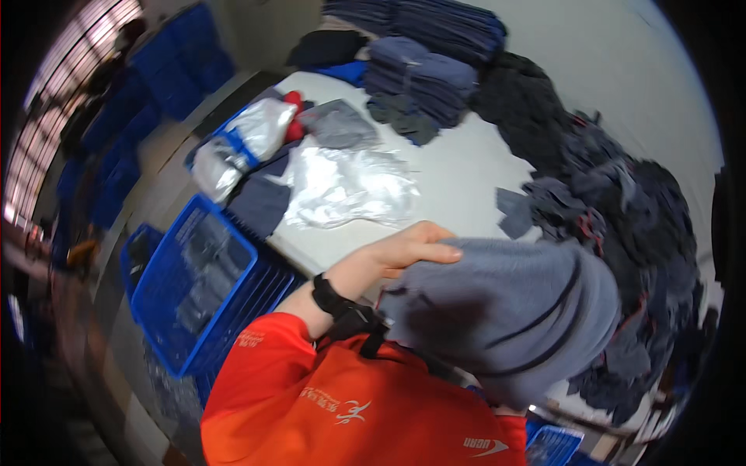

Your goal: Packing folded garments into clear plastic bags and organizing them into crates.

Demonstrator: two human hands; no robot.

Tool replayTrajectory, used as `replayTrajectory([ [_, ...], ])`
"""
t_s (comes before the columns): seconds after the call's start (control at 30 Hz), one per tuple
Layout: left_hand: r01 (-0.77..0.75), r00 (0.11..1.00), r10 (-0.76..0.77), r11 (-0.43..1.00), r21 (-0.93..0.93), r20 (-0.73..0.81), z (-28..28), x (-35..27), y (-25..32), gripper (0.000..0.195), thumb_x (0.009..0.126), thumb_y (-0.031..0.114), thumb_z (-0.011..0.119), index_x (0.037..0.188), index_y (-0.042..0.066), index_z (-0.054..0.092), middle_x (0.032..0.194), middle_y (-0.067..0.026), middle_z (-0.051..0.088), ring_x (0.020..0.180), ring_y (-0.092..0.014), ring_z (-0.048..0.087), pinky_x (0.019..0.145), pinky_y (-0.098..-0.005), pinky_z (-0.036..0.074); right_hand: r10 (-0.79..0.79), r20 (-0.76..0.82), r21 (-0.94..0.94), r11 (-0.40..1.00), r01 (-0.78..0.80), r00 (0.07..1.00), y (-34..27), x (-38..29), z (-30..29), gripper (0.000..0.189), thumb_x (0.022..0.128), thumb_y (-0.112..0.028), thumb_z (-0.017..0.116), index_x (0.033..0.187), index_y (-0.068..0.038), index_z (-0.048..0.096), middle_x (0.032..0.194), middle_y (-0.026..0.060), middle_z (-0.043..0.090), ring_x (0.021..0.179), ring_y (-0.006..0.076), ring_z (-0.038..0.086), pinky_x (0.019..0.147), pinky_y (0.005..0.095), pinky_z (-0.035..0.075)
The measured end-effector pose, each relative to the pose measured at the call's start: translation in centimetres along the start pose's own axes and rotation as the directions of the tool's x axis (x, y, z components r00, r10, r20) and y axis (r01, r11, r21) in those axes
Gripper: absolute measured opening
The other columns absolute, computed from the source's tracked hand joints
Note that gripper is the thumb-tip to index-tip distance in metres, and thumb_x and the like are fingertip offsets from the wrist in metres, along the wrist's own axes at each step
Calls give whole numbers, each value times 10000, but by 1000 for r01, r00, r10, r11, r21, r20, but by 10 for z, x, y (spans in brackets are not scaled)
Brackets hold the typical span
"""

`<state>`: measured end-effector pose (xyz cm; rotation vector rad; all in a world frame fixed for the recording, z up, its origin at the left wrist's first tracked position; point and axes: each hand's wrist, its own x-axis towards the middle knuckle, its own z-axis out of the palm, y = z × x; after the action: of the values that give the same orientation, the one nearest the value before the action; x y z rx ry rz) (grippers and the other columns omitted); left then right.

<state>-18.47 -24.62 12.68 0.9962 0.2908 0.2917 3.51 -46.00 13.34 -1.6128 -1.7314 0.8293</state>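
Observation:
My left hand (424, 249) grips the top edge of a grey-blue knit garment (495, 291), thumb on the near face. The cloth is raised in front of my chest and blurred as if moving, with dark curved folds on its right side. Behind it my right hand is out of view. Beyond the garment is a white table (460, 169), where a pile of shiny clear plastic bags (349, 186) lies to the left. A small grey cloth piece (514, 211) rests by the dark heap to the right.
Folded navy garments (422, 70) are stacked at the back. Dark loose cloth (635, 233) is heaped along the right. Left of the table stands a blue plastic crate (195, 285) with grey bagged items. Wrapped bundles (256, 131) and a grey folded cloth (344, 123) lie at the far left.

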Motion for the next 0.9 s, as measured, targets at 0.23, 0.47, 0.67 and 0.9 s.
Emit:
replayTrajectory([
  [0.23,345,931,-239,820,457,-274,-5,-64,-56,349,789,232,687,1037,-4,618,1013,-73,623,887,-124,553,772,-255,445,-12,-350,323,937,132,937,-5,91,48,289,769,-204,646,958,11,611,882,92,628,812,165,589,734,283,442],
  [0.47,-41,736,494,716,697,-464,-61,-20,5,175,732,62,692,856,0,586,782,17,586,715,-60,521,652,-211,431,380,-803,495,854,159,459,62,74,-33,244,824,-150,583,993,24,600,943,54,611,855,139,567,781,251,425],
  [0.67,-356,607,668,713,604,-430,-67,-15,14,256,617,-92,699,742,38,519,743,12,519,695,-75,485,640,-211,402,299,-788,583,643,497,539,77,65,-64,100,837,-121,575,810,-27,595,806,60,611,765,143,585,708,285,460],
  [0.9,-44,797,392,797,603,-460,-78,-70,-71,310,559,-21,781,676,57,505,729,-4,520,742,-102,471,717,-232,375,411,-539,661,747,67,735,132,-43,16,154,632,18,614,521,-51,532,582,-58,500,521,32,414,479,208,293],
])
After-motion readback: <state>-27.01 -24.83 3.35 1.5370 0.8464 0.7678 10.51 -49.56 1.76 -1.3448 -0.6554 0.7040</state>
